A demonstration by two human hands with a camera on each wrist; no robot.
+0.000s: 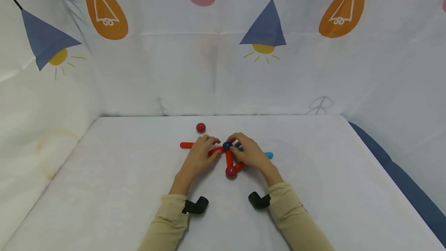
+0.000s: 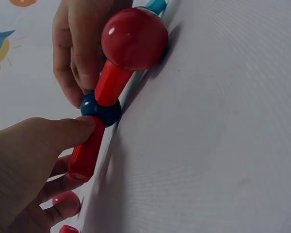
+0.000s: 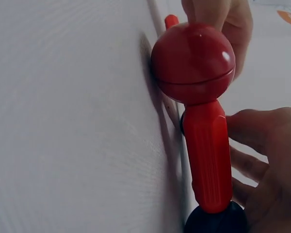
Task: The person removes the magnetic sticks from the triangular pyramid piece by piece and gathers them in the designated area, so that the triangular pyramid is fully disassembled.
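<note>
On the white table stands a joined figure of magnetic rods and balls. My left hand (image 1: 199, 153) pinches a red rod (image 2: 86, 156) between thumb and fingers, its tip against a dark blue ball (image 1: 227, 146). From the other side my right hand (image 1: 249, 152) grips that ball with thumb and fingertips. A red rod (image 1: 229, 159) joins it to a larger red ball (image 1: 231, 172). Another red rod (image 3: 211, 155) runs from the red ball to a second dark blue ball (image 3: 217, 222), hidden under my right hand in the head view. A light blue rod (image 1: 268, 155) shows beyond that hand.
Behind my left hand lies a loose red ball (image 1: 200, 128). A separate red rod (image 1: 186, 145) lies left of that hand, partly covered by it. White cloth (image 1: 181, 73) printed with lamps and bulbs hangs behind the white table (image 1: 115, 196).
</note>
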